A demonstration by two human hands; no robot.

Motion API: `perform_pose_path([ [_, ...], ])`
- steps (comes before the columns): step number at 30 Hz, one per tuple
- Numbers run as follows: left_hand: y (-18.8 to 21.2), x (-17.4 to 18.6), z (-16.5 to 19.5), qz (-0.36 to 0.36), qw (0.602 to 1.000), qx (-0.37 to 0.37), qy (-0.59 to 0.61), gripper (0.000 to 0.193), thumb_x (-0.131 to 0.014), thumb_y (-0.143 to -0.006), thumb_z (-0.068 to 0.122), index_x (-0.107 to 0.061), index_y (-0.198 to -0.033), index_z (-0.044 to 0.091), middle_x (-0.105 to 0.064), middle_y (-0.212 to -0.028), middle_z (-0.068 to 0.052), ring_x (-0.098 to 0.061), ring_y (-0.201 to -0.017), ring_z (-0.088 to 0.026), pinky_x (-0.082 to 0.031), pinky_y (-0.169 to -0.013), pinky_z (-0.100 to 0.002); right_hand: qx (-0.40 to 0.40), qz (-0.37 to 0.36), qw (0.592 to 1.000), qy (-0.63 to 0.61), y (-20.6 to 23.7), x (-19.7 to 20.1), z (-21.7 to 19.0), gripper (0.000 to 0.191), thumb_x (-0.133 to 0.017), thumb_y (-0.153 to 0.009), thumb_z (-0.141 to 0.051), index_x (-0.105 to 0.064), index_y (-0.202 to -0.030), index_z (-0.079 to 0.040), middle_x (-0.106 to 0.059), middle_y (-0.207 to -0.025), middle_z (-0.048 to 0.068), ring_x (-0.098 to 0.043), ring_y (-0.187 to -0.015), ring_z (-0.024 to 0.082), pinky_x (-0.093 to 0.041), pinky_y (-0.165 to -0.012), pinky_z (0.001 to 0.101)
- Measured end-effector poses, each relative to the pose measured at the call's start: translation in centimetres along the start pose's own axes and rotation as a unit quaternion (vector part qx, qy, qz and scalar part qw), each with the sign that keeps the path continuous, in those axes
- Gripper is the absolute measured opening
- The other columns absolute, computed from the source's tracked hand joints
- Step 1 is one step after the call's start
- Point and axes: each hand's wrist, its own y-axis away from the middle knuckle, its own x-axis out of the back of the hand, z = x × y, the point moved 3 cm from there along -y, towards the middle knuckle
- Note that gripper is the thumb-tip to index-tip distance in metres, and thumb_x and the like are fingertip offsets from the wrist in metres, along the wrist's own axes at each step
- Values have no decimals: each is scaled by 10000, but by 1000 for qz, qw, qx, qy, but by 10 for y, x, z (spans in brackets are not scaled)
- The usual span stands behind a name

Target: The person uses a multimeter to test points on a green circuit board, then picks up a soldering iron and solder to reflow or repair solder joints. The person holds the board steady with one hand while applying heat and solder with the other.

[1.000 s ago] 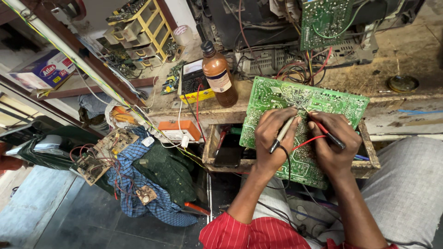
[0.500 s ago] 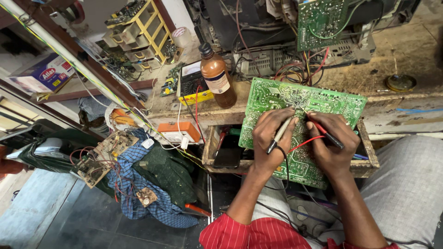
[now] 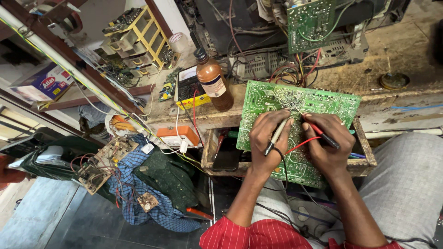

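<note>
Green circuit board (image 3: 277,99) tilted across open wooden drawer (image 3: 210,152), solder side up. Left hand (image 3: 267,138) grip closed on grey probe (image 3: 276,137); right hand (image 3: 325,143) grip closed on red probe (image 3: 323,135), tips touching board. Drawer holds dark phone (image 3: 226,154). Brown bottle (image 3: 213,80) upright on dusty counter (image 3: 406,60); yellow parts rack (image 3: 138,37) behind.

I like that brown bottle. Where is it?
The brown bottle stands on the workbench, left of the green circuit board and beside a yellow meter.

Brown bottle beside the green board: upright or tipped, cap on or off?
Upright and capped. The brown bottle stands on its base on the wooden bench, its dark cap on top.
</note>
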Motion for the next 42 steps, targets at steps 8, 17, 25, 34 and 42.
perform_pose_path([
  [8,0,0,2,-12,1000,-5,-11,155,-755,-918,19,-718,-1066,-2,-757,-1122,-147,-732,-1090,-299,-559,-1018,-395,-15,6,1000,-8,0,0,-2,177,-737,-970,18,-723,-1147,30,-746,-1123,152,-726,-1037,263,-551,-944,345],
  [17,-1,2,3,-19,1000,-16,-19,148,-744,-919,9,-711,-1063,1,-756,-1122,-144,-733,-1089,-295,-554,-1030,-398,-14,5,1000,-5,-1,1,-2,183,-739,-967,21,-723,-1149,31,-747,-1127,152,-728,-1045,264,-548,-959,347],
  [25,-2,1,4,-18,999,-16,-24,157,-738,-919,6,-711,-1073,-2,-755,-1123,-147,-728,-1084,-300,-553,-1028,-398,-12,6,1000,-8,-1,1,-3,182,-739,-968,21,-723,-1149,33,-749,-1124,154,-730,-1043,264,-548,-958,350],
  [34,-1,1,4,-15,999,-17,-27,159,-737,-914,4,-711,-1070,0,-754,-1121,-146,-725,-1083,-301,-548,-1027,-399,-13,7,1000,-2,-1,0,-2,181,-737,-973,23,-724,-1153,34,-747,-1126,158,-726,-1042,267,-552,-944,348],
  [42,0,0,4,-14,999,-17,-27,154,-737,-921,6,-706,-1072,-1,-752,-1123,-147,-725,-1086,-302,-550,-1027,-397,-13,10,1000,-3,0,0,-2,178,-737,-981,29,-724,-1158,31,-746,-1134,159,-726,-1047,266,-554,-948,350],
])
